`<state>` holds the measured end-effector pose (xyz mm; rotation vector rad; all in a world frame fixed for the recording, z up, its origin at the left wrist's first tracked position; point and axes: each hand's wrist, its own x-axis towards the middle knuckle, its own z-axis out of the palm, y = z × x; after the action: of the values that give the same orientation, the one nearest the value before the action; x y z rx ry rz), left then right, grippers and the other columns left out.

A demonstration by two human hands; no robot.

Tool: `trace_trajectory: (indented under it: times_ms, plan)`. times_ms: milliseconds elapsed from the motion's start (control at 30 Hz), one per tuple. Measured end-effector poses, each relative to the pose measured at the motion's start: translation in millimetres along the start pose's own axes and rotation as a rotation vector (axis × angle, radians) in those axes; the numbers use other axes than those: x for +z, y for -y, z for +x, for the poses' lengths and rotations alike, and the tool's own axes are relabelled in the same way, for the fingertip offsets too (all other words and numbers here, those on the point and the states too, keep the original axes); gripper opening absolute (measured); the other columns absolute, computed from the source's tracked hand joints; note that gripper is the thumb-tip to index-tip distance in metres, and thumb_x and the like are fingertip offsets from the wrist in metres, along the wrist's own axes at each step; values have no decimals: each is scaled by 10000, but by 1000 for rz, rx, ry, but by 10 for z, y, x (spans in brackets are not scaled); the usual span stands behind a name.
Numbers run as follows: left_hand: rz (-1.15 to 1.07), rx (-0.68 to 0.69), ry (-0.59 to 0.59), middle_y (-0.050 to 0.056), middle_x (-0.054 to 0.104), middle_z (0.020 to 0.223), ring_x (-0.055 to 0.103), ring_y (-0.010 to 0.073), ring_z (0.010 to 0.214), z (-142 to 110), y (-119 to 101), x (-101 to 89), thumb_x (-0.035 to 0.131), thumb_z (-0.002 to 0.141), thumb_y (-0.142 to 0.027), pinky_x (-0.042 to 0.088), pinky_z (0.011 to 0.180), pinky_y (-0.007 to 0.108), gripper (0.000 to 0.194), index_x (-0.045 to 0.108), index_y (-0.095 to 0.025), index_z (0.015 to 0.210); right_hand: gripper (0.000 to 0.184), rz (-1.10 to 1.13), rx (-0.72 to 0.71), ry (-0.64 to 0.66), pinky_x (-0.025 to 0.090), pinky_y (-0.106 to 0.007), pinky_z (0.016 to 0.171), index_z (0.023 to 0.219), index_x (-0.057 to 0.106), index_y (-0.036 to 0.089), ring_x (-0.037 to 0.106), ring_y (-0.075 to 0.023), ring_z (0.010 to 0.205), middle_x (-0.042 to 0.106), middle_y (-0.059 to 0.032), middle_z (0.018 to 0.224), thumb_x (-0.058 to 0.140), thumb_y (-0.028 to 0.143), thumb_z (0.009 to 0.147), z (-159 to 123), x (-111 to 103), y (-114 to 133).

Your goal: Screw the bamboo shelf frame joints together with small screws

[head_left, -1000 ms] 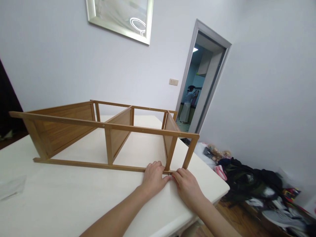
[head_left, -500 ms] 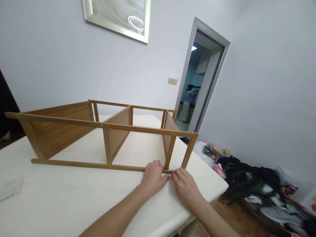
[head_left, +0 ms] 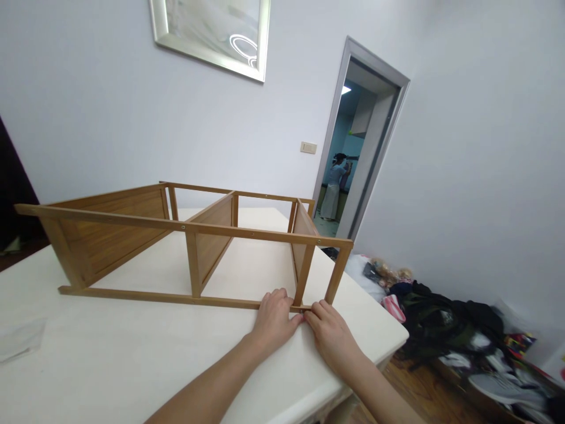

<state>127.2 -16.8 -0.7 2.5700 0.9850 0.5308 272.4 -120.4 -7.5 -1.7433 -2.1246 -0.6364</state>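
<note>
A bamboo shelf frame [head_left: 194, 235] lies on its side on a white table [head_left: 132, 353]. My left hand [head_left: 274, 318] rests on the frame's lower front rail near its right end, fingers curled over the rail. My right hand [head_left: 331, 333] sits just to the right of it, fingertips pinched together at the same spot on the rail, where a small screw or fitting seems to be. What the fingertips hold is too small to make out.
A clear plastic bag [head_left: 20, 340] lies at the table's left edge. The table's right edge drops to a wooden floor with a pile of clothes and bags [head_left: 445, 330]. Another person [head_left: 336, 185] stands beyond an open doorway.
Only the camera has shifted slightly. Both hands stay at the same point on the lower rail.
</note>
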Motion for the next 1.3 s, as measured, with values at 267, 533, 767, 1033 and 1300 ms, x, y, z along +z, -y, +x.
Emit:
trace_trajectory:
  times_ms: [267, 533, 767, 1033, 1300]
  plan:
    - [-5, 68, 0, 103, 635, 1035, 552, 263, 1051, -39, 49, -42, 513, 898, -340, 406, 953, 399, 258, 698, -178, 976, 298, 21, -136, -8, 394, -331, 691, 832, 617, 186, 513, -206, 783, 575, -59, 819, 448, -55, 779, 61, 5, -128]
    - [-69, 129, -4, 132, 646, 982, 563, 268, 1007, -11, 140, -54, 498, 789, -132, 449, 938, 426, 318, 717, -144, 1019, 393, 49, -285, -72, 470, -348, 725, 884, 667, 222, 589, -223, 806, 654, -73, 842, 439, -50, 718, 67, 102, -180]
    - [-158, 48, -143, 112, 656, 1127, 551, 223, 1111, -250, 392, -320, 446, 841, -111, 447, 1017, 338, 404, 667, -136, 1177, 309, 193, -252, -64, 514, -307, 696, 994, 656, 233, 650, -206, 808, 673, -64, 874, 440, 43, 880, 277, 225, 147]
    - [395, -538, -243, 165, 665, 1078, 570, 271, 1068, -1008, 1382, -1463, 378, 941, -189, 436, 924, 366, 311, 663, -99, 1028, 190, 379, -295, -46, 457, -257, 681, 895, 624, 176, 594, -170, 775, 631, -49, 839, 472, 69, 934, 887, 182, 1062]
    - [587, -1013, -164, 290, 607, 1200, 567, 398, 1117, -1597, 2162, -1668, 356, 955, -380, 439, 839, 458, 513, 578, 23, 1183, 186, 452, -207, 17, 448, -253, 722, 901, 656, 170, 584, -164, 823, 635, -44, 870, 501, 76, 943, 1033, 442, 1338]
